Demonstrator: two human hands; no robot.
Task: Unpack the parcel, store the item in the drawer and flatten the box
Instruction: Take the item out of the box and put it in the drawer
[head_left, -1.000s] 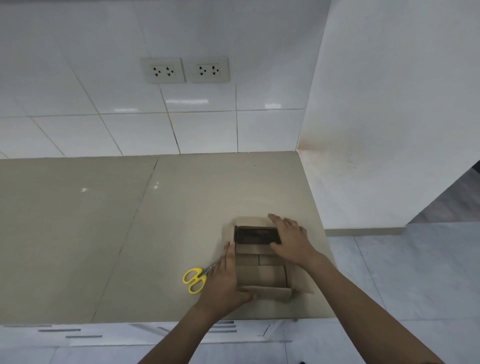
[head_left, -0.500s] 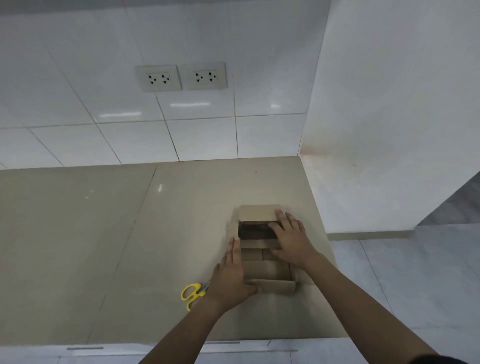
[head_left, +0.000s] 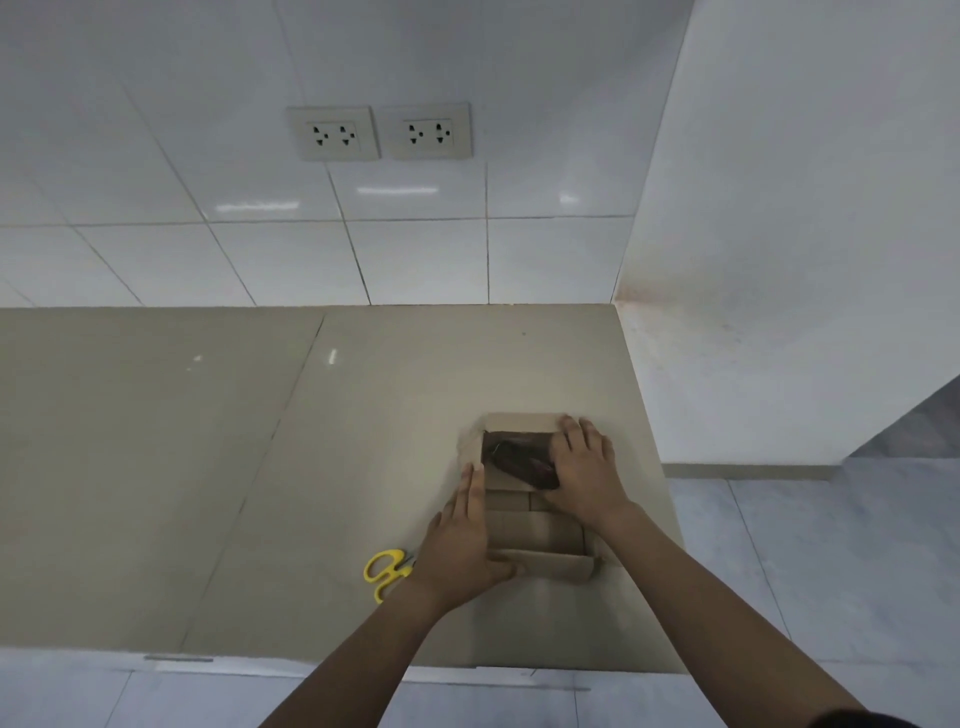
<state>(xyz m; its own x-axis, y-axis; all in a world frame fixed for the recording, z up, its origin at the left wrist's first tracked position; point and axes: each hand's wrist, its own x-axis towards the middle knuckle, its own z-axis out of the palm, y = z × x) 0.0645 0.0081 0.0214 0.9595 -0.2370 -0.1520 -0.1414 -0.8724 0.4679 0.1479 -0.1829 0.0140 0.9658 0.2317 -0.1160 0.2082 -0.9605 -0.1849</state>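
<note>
An open brown cardboard box (head_left: 535, 530) sits on the beige counter (head_left: 249, 467) near its right end. A dark, glossy item (head_left: 517, 457) lies tilted in the far part of the box, and cardboard inserts fill the near part. My right hand (head_left: 584, 473) reaches in from the right and grips the item's right end, hiding that end. My left hand (head_left: 460, 540) lies flat against the box's left wall, its thumb across the near flap, holding the box steady.
Yellow-handled scissors (head_left: 384, 571) lie just left of the box, partly under my left wrist. A white side wall (head_left: 779, 260) borders the counter's right end. Two sockets (head_left: 379, 132) sit on the tiled back wall. A drawer handle (head_left: 179, 659) shows below the counter's front edge.
My right hand has closed on the dark item, which now sits tilted with one end raised instead of lying flat. My left hand stays on the box's left side.
</note>
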